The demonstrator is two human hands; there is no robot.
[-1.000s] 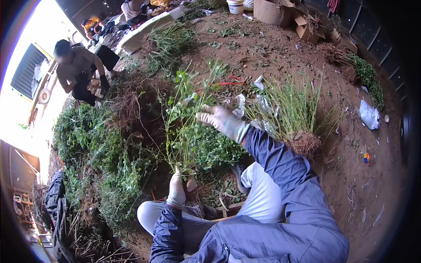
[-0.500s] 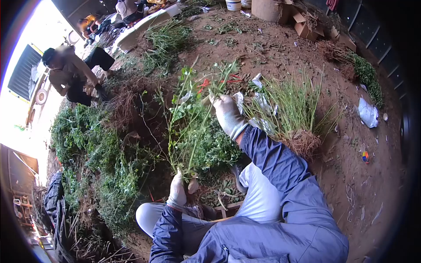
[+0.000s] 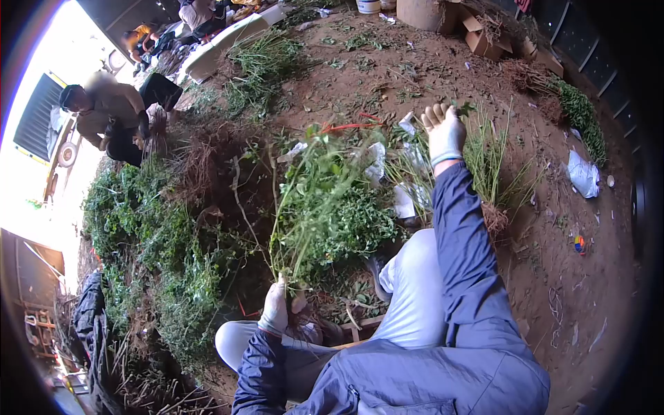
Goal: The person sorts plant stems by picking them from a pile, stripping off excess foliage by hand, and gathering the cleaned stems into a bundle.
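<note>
My left hand (image 3: 275, 308), in a whitish work glove, is closed around the lower stems of a bunch of leafy green plants (image 3: 304, 221). Thin roots hang below the grip, and the upper stems are blurred. Out to the right, my gloved right hand (image 3: 444, 131) is raised with its fingers curled. A small leafy sprig (image 3: 466, 108) shows at its fingertips. Beneath the held bunch lies a heap of cut greenery (image 3: 353, 225). Close to the right forearm stands a bundle of mostly bare green stems (image 3: 487, 155) with brown roots.
Rooted plants (image 3: 166, 256) are piled on the left. A co-worker (image 3: 114, 114) crouches beyond them, holding a bundle, with more people farther back. Red strips (image 3: 349, 126), a white plastic bag (image 3: 582, 174) and a cardboard box (image 3: 484, 43) lie on the dirt floor (image 3: 429, 76).
My right hand has moved away from the bunch's tops, to the right and slightly up. The freed stems have swung into a blur. The left hand keeps its grip. The co-worker's hands have risen.
</note>
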